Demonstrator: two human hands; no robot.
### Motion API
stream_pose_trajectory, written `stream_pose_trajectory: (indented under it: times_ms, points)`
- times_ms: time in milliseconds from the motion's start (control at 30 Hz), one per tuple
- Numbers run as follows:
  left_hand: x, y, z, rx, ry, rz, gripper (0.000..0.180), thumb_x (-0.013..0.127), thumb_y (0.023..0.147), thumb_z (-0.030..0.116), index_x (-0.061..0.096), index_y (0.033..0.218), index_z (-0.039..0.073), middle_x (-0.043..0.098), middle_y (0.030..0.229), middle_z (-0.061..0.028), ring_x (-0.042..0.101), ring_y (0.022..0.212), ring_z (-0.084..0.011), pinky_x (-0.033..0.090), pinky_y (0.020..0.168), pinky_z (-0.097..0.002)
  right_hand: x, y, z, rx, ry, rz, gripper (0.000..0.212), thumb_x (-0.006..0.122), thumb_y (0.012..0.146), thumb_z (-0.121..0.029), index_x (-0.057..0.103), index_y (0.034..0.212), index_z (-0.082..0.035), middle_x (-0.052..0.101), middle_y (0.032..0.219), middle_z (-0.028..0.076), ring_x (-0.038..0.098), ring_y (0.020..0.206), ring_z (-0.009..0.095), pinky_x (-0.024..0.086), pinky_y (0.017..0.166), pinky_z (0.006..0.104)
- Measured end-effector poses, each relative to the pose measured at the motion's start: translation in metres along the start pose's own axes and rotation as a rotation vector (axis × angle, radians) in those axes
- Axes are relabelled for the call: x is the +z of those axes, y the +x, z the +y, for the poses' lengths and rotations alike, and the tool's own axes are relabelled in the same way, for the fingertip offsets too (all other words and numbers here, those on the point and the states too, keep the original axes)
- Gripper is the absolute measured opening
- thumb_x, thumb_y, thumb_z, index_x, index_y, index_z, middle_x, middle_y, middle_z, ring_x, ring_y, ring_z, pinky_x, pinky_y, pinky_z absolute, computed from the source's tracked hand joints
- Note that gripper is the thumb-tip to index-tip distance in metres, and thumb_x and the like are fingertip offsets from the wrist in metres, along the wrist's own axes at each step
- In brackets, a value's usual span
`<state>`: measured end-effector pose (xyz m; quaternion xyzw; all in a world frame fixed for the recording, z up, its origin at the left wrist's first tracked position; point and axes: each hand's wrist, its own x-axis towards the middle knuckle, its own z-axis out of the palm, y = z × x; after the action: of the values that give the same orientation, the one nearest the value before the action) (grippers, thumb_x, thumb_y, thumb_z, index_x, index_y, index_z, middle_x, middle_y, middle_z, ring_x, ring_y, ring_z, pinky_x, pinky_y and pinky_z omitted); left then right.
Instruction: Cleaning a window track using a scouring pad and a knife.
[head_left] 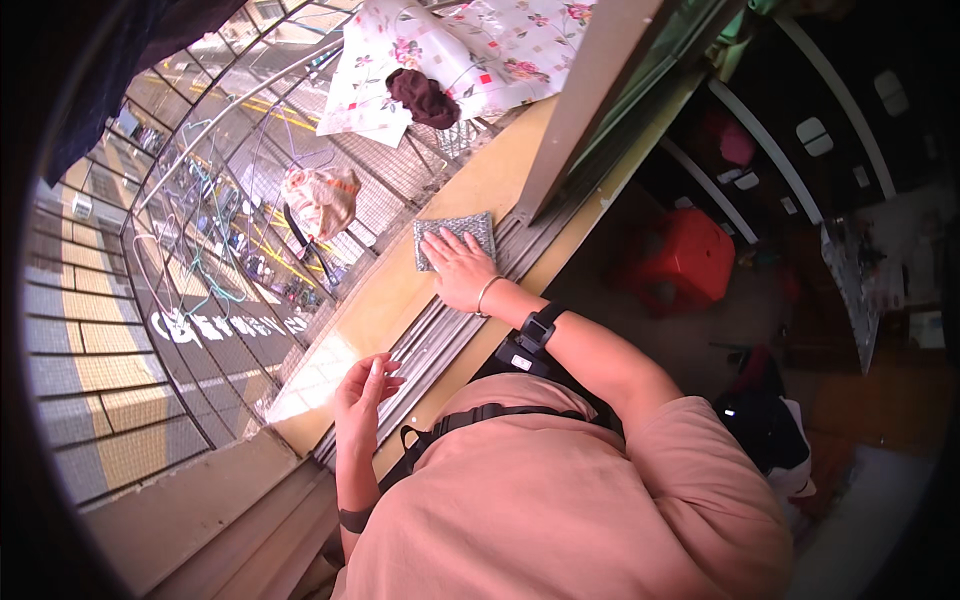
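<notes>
Dark crumpled cloth [422,98] on floral sheet [520,50], red stool [692,258] indoors.

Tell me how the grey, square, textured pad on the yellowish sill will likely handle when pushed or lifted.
The grey, square, textured pad looks thin and fabric-like, so it is probably light and somewhat floppy. Lying flat under the right hand, it seems likely to slide rather than roll or tip.

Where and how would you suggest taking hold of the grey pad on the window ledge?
I'd pinch the grey pad by its left and right edges, coming from above with the right hand, which lies flat over it. The pad looks flat and roughly rectangular and lies on the yellowish ledge, so its exposed edges probably offer better purchase than its underside.
</notes>
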<state>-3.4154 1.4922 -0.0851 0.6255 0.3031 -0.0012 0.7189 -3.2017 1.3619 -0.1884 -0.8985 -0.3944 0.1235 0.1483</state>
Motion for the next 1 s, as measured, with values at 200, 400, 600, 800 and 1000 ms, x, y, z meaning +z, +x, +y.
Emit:
stream_pose_trajectory:
  times_ms: [200,400,600,800,1000]
  points:
    - [-0.018,-0.013,-0.013,0.014,-0.050,0.139,0.032,0.054,0.095,0.027,0.058,0.112,0.000,0.065,0.098,-0.0085,0.062,0.078,-0.0124,0.050,0.071,-0.0240,-0.018,0.038,0.024,0.071,-0.017,-0.016,0.059,0.037,0.091,-0.030,0.024,0.145,-0.009,0.019,0.153,0.005,0.013,0.142,0.023,0.010,0.114,0.0443]
    - [-0.008,-0.017,-0.015,0.037,-0.074,0.146,0.031,0.053,0.095,0.027,0.058,0.110,0.000,0.064,0.095,-0.0082,0.061,0.075,-0.0116,0.050,0.070,-0.0242,-0.018,0.044,0.018,0.172,-0.002,-0.008,0.061,0.037,0.091,-0.032,0.023,0.145,-0.009,0.019,0.153,0.006,0.013,0.142,0.024,0.009,0.113,0.0467]
    - [-0.009,-0.025,-0.011,0.060,-0.081,0.143,0.032,0.053,0.095,0.029,0.058,0.110,0.001,0.064,0.093,-0.0073,0.061,0.075,-0.0121,0.050,0.071,-0.0242,-0.007,0.011,0.000,0.055,0.029,-0.038,0.062,0.039,0.088,-0.031,0.025,0.144,-0.008,0.020,0.152,0.007,0.014,0.141,0.025,0.010,0.113,0.0471]
    - [-0.026,-0.026,-0.027,0.076,-0.105,0.146,0.034,0.054,0.094,0.027,0.058,0.113,-0.001,0.065,0.097,-0.0090,0.062,0.079,-0.0141,0.050,0.073,-0.0245,-0.011,0.042,0.010,0.010,-0.099,-0.056,0.058,0.034,0.092,-0.031,0.026,0.144,-0.009,0.018,0.153,0.007,0.016,0.141,0.028,0.016,0.112,0.0499]
    - [-0.039,-0.044,-0.046,0.024,-0.120,0.117,0.033,0.052,0.095,0.028,0.059,0.112,0.000,0.064,0.099,-0.0077,0.061,0.081,-0.0118,0.047,0.074,-0.0243,0.010,-0.012,-0.016,-0.029,-0.060,-0.142,0.058,0.037,0.089,-0.030,0.029,0.143,-0.012,0.020,0.152,0.005,0.017,0.141,0.026,0.013,0.113,0.0474]
